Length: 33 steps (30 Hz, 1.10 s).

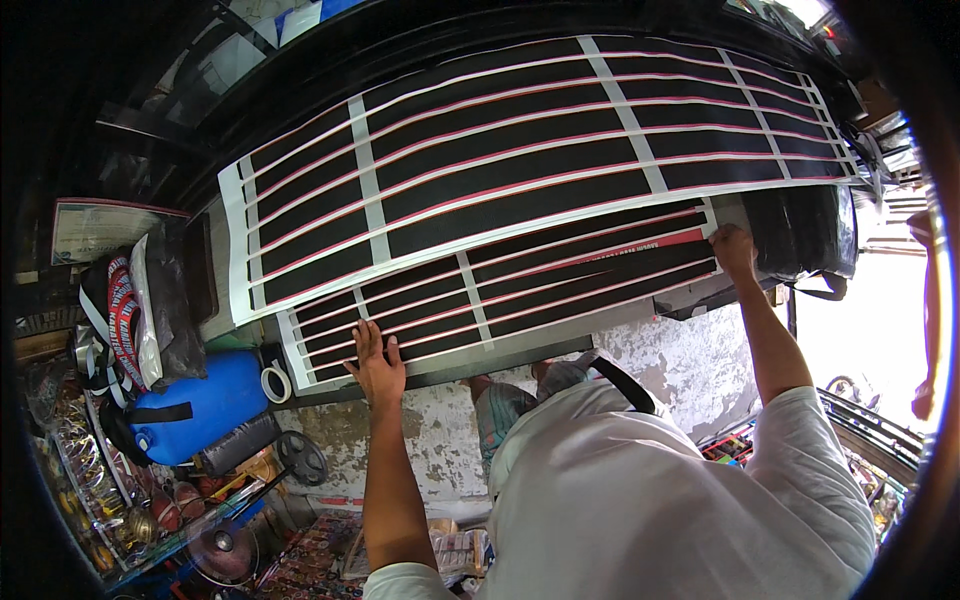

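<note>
A person in a white shirt leans over a long dark tabletop, both arms stretched out across two large striped sheets. The lower striped sheet — black bands edged in red and white, crossed by pale strips — lies flat along the near edge, partly tucked under the bigger upper striped sheet of the same pattern.

The left hand rests with palm down and fingers spread on the sheet's near left corner; its grip is released, pressing rather than holding. The right hand sits at the far right end of the same sheet, fingers curled at its edge — whether they pinch the sheet or only press it, I cannot tell.

It looks like a smoothing or aligning step: the sheet is being held flat at both ends. Any next move would call for even pressure and keeping the edges square.

Off to the left stand a blue drum and a roll of tape.
</note>
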Available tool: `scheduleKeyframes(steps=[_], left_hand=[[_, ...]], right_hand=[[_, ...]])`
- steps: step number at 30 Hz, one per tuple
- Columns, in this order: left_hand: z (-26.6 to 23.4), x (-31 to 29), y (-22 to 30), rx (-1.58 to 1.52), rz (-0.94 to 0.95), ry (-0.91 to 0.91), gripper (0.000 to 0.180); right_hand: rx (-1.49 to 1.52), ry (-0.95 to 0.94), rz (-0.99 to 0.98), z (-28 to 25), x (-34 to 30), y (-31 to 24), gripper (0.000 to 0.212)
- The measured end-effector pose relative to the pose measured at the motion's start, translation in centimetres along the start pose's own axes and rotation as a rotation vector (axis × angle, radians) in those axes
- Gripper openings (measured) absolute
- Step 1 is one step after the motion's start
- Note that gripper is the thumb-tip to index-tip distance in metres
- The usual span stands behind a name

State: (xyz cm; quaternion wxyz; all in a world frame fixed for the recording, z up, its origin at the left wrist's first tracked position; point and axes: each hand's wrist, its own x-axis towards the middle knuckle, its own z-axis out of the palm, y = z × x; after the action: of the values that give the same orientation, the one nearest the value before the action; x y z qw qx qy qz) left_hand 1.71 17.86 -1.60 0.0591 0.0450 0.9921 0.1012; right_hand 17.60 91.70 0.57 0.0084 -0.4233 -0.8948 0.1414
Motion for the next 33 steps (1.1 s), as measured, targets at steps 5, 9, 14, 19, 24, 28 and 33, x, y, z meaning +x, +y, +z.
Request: scheduleKeyframes(steps=[5,9,14,19,24,28,33], left_hand=[[0.2,-0.1,-0.2,-0.018,-0.007,0.011,0.063],[0.2,-0.1,-0.2,-0.018,-0.006,0.004,0.063],[0.9,0.2,-0.8,-0.024,0.013,0.014,0.062],[0.9,0.2,-0.8,-0.023,-0.002,-0.007,0.062],[0.5,0.1,-0.7,-0.013,0.003,-0.007,0.061],[0.2,0.2,0.2,0.011,0.006,-0.013,0.061],[-0.4,0.0,3.9,-0.043,0.090,0.337,0.052]], right_hand=[[-0.044,0.027,-0.043,0.9,-1.2,0.7,0.014],[0.005,0.086,-0.099,1.2,-0.6,0.6,0.011],[-0.045,0.092,-0.107,2.1,1.8,0.7,0.008],[-0.165,0.103,-0.069,1.7,1.4,-2.0,0.005],[-0.104,0.093,-0.084,1.3,1.0,-2.7,0.006],[-0.119,0.135,-0.100,0.8,0.7,-2.6,0.013],[0.214,0.401,-0.386,2.1,-3.7,-7.6,0.012]])
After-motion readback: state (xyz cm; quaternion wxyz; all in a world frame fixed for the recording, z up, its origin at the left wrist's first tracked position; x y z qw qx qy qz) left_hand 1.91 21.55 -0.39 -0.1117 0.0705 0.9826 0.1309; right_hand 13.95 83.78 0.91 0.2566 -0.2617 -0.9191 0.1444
